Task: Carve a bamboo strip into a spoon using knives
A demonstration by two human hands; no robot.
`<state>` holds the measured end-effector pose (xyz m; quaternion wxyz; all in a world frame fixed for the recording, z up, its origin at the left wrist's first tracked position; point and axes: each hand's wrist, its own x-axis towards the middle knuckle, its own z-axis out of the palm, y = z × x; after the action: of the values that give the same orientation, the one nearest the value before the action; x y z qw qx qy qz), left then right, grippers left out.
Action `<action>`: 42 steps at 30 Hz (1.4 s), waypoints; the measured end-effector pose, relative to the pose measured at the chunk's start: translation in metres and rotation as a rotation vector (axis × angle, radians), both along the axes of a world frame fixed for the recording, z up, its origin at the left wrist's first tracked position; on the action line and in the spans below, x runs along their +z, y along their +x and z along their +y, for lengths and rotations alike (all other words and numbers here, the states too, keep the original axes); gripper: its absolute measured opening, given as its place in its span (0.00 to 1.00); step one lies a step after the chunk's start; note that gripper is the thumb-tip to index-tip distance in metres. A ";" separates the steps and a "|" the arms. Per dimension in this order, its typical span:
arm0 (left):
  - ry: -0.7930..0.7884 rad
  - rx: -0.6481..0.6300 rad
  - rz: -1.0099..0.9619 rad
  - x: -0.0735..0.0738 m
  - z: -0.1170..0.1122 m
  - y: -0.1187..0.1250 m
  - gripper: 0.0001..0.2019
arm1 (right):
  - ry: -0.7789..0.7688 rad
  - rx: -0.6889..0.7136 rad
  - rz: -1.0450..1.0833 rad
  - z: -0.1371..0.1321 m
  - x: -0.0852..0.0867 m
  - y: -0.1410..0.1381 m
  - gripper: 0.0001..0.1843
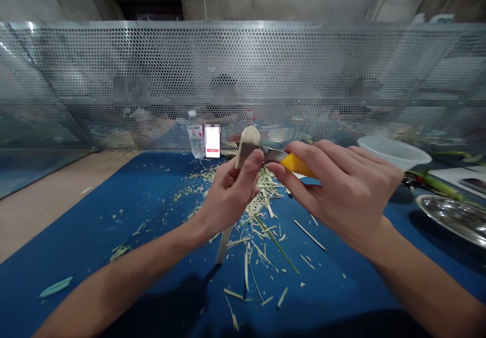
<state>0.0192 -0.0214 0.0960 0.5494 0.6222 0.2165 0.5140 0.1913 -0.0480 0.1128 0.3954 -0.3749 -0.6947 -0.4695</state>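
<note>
My left hand (231, 193) is closed round a long pale strip, perhaps wood or plant stem, whose rounded upper end (250, 135) shows above the thumb. The strip's lower part (224, 247) comes out below the hand, tilted, toward the blue table surface (152, 201). In my right hand (337, 181) is a knife with a yellow handle (298, 165), fingers wrapped round it. Its metal blade (274, 154) lies across the strip just below the rounded end, close to my left thumb. Thin pale shavings (261, 196) are strewn beneath both hands.
A water bottle (195, 135) and a lit phone (212, 141) stand at the back, before a perforated metal screen (159, 59). On the right are a white bowl (395, 153) and a shiny metal tray (451, 216). A turquoise object (55, 287) lies front left. Blurred people sit behind the screen.
</note>
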 end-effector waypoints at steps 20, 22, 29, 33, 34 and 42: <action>0.076 0.037 0.076 -0.005 0.001 -0.001 0.22 | -0.091 0.049 0.096 0.001 0.005 0.001 0.16; 0.074 0.050 0.084 -0.005 0.001 -0.001 0.22 | -0.110 0.054 0.100 0.002 0.004 0.002 0.16; 0.086 0.037 0.102 -0.003 -0.001 -0.001 0.20 | -0.169 0.067 0.110 0.001 0.004 0.002 0.17; 0.072 0.044 0.106 -0.004 -0.002 -0.001 0.19 | -0.202 0.085 0.128 0.001 0.004 0.002 0.17; 0.068 0.043 0.099 -0.005 -0.002 -0.001 0.19 | -0.205 0.089 0.129 0.001 0.004 0.002 0.17; 0.058 0.019 0.039 -0.006 -0.002 0.001 0.19 | -0.193 0.081 0.100 0.003 0.003 0.003 0.16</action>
<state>0.0202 -0.0232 0.0902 0.5218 0.6459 0.2179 0.5129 0.1939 -0.0450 0.1159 0.4103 -0.4057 -0.7307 -0.3649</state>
